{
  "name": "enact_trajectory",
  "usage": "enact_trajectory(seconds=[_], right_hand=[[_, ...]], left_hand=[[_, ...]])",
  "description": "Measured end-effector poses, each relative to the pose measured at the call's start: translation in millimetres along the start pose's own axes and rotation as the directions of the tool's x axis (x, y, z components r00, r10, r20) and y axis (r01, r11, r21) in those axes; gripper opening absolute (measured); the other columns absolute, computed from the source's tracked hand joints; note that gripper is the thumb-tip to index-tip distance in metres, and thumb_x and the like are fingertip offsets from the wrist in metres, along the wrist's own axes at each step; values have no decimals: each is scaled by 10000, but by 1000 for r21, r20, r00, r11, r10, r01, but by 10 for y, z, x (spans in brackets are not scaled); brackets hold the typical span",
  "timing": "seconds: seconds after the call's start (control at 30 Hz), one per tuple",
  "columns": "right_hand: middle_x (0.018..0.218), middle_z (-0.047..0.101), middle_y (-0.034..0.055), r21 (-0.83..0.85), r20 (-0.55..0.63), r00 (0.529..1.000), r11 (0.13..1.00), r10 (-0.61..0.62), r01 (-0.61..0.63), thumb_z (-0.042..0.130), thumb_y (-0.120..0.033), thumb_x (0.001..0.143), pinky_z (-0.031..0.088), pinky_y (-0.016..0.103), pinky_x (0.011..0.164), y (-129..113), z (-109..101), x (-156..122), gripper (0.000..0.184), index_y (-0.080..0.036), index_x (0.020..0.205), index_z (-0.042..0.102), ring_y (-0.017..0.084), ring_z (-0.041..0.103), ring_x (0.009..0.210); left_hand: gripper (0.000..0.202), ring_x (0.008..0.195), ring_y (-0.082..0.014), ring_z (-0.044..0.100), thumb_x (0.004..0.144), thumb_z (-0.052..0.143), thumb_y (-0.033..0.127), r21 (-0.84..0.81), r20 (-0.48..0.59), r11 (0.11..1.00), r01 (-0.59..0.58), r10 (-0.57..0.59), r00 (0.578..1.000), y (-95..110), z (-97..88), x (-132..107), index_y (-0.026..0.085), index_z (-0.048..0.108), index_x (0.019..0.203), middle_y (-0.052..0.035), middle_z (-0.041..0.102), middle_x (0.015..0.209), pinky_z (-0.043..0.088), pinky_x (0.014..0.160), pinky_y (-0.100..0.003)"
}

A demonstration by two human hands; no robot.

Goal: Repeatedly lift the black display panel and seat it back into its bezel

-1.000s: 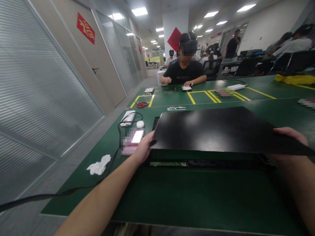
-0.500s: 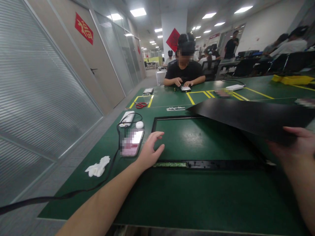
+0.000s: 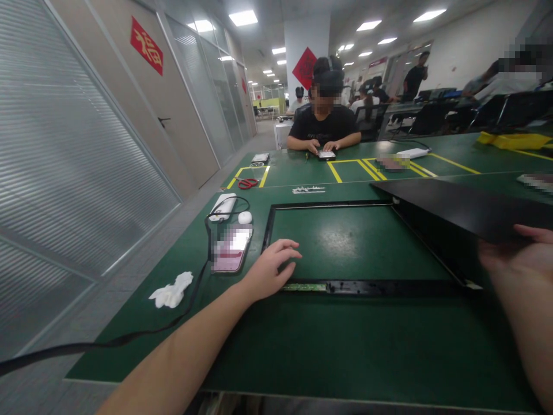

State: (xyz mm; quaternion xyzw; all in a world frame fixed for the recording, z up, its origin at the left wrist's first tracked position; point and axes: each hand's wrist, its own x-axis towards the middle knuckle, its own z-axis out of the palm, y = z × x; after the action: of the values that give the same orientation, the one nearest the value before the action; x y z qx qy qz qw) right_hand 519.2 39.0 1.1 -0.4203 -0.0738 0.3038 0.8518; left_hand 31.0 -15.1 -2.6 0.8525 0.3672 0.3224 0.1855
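Door sign: a red diamond (image 3: 147,45) bears the gold character 福, plainly readable.
Pillar sign: a second red diamond (image 3: 303,68) has a mark too dim to read, its lower right covered by the co-worker's headgear.
Shirt lettering: pale capitals cross the co-worker's black shirt (image 3: 330,122); "AVE" seems to start them, the rest is blurred.
Phone: the phone (image 3: 235,248) lies left of the frame, its screen partly pixelated and its text illegible.
Black panel: the black panel (image 3: 470,204) is tilted at the right of the frame, its right end cut off by the picture's edge; whether it touches the table (image 3: 345,346) cannot be told.
Right hand: the right hand (image 3: 525,256) clamps the panel's near edge, thumb above, the other fingers largely hidden beneath.
Left hand: the left hand (image 3: 274,268) holds nothing, its fingers slightly apart and curved over the frame's near left corner, which it hides.
Black frame: the black frame (image 3: 389,287) lies flat on the table, a green circuit strip (image 3: 306,287) along its near bar, partly hidden by the left hand.
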Motion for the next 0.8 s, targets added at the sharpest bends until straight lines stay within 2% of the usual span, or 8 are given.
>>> enact_trajectory(seconds=[0.1,0.33,0.47,0.63,0.8], right_hand=[[948,645,56,71,63,998,997,26,-30,535,-140,600,614,381,596,12,-31,49,161,-203,748,544,213,668,872],[994,649,59,72,1,996,993,90,-90,524,-96,545,601,339,630,12,-33,49,247,-181,774,556,181,660,860],[991,642,47,55,-28,995,994,94,-92,507,-82,537,620,377,668,18,-14,18,258,-187,770,538,179,666,842],[974,641,43,32,-54,992,993,115,-113,504,-80,544,637,418,700,62,-49,116,281,-196,798,531,192,684,845],[1026,648,29,-5,-121,984,991,132,-134,491,-75,592,635,358,653,87,-74,174,279,-204,836,530,166,688,837]], left_hand=[[207,1201,-259,616,924,537,140,12,19,1000,-18,18,1000,-16,10,-4,201,677,1064,-138,631,1265,490,1042,-427],[200,1150,-251,637,926,536,143,37,77,999,-11,9,997,-19,-2,0,195,687,1046,-128,653,1236,508,1008,-419],[204,1145,-250,643,932,534,157,41,90,999,-8,4,996,1,-14,11,201,697,1046,-125,659,1231,511,1005,-414],[209,1137,-251,649,927,537,160,40,93,999,-4,0,996,31,-20,17,205,708,1037,-122,669,1221,515,1003,-412],[214,1135,-247,651,929,535,163,35,97,999,0,-3,995,35,-16,18,212,710,1043,-118,669,1227,521,995,-407]])
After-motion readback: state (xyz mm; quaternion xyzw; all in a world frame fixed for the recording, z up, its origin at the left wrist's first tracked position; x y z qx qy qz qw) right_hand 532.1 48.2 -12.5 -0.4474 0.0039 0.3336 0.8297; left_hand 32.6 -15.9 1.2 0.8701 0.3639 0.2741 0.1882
